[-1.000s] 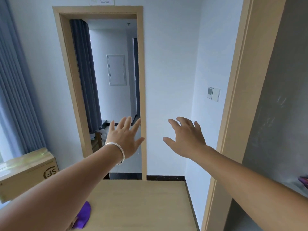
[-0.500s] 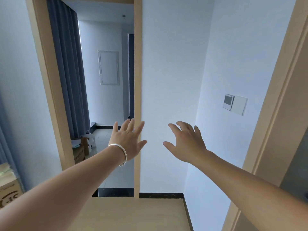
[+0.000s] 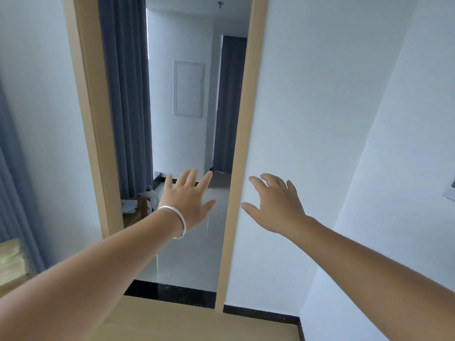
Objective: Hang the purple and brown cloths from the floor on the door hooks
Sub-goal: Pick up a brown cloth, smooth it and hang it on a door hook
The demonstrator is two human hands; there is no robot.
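Observation:
Both arms stretch forward at chest height toward an open doorway. My left hand, with a silver bangle on the wrist, has its fingers spread and holds nothing. My right hand is also empty, fingers loosely spread, in front of the white wall to the right of the door frame. No purple cloth, brown cloth or door hooks are in view.
Wooden flooring lies below, ending at a dark threshold strip. Beyond the doorway are grey tiles, grey curtains and a small wooden stool. A cardboard box sits at the left edge. A wall switch is at the right.
The view has closed in on the doorway and swung left. The purple cloth on the floor and the right-hand door surface have left the frame. Both hands stay open and empty.

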